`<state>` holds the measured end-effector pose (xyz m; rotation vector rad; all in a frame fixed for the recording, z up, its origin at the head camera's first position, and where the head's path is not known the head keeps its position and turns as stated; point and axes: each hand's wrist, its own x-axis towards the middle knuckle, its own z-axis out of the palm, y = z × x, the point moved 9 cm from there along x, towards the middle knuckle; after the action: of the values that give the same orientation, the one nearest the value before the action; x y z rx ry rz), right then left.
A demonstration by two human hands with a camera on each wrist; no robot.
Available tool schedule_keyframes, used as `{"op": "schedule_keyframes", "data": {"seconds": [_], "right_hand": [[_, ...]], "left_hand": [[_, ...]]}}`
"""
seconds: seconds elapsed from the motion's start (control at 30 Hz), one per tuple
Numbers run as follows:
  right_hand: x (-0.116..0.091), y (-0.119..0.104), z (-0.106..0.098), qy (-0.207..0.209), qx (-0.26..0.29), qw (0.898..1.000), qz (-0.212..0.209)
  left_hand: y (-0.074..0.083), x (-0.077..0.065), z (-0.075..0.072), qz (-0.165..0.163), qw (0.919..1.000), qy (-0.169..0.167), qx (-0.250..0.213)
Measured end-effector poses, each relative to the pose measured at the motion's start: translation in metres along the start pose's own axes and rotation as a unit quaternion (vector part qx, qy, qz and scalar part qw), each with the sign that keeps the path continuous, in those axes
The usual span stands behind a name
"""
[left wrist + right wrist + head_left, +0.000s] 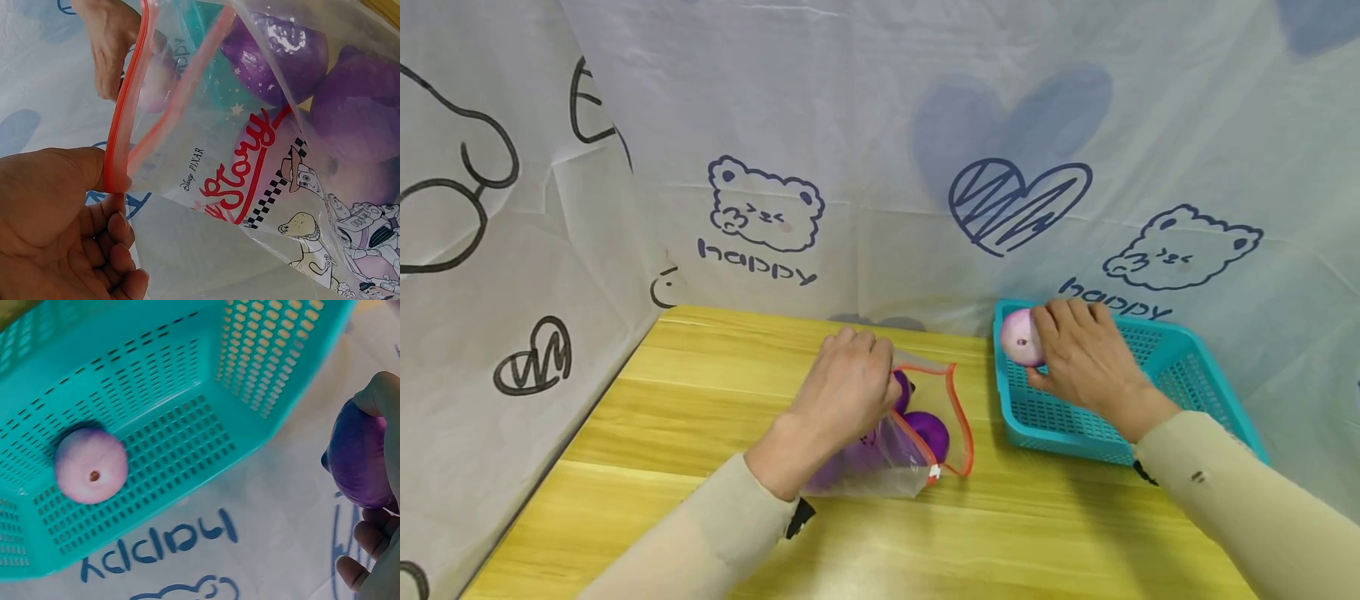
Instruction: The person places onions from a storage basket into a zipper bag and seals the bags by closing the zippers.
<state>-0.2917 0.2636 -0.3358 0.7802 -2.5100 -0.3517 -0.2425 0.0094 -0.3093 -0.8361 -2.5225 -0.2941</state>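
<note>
A striped heart marks the white cloth. Directly above the striped heart is a pale heart, broader and solid blue. To its left is a bear, "happy" lettered underneath; to its right and lower, a tilted bear with the same lettering. Far left of it, lower down, is a black heart, with black outlines higher up. Below it lies the yellow wood-grain table.

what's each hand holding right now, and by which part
The left hand pinches the bag by its red edge. The right hand holds a round purple thing by its side, pointed tip free.
</note>
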Motion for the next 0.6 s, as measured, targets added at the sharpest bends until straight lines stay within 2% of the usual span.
{"op": "schedule_keyframes", "data": {"seconds": [0.37, 0.6], "right_hand": [[0.002, -0.034, -0.032, 0.051, 0.022, 0.998, -0.021], [0.004, -0.06, -0.054, 0.094, 0.051, 0.993, -0.047]], "left_hand": [[0.001, 0.0, -0.002, 0.007, 0.9997, 0.016, 0.017], [0.001, 0.0, -0.004, 0.013, 0.9989, 0.023, 0.038]]}}
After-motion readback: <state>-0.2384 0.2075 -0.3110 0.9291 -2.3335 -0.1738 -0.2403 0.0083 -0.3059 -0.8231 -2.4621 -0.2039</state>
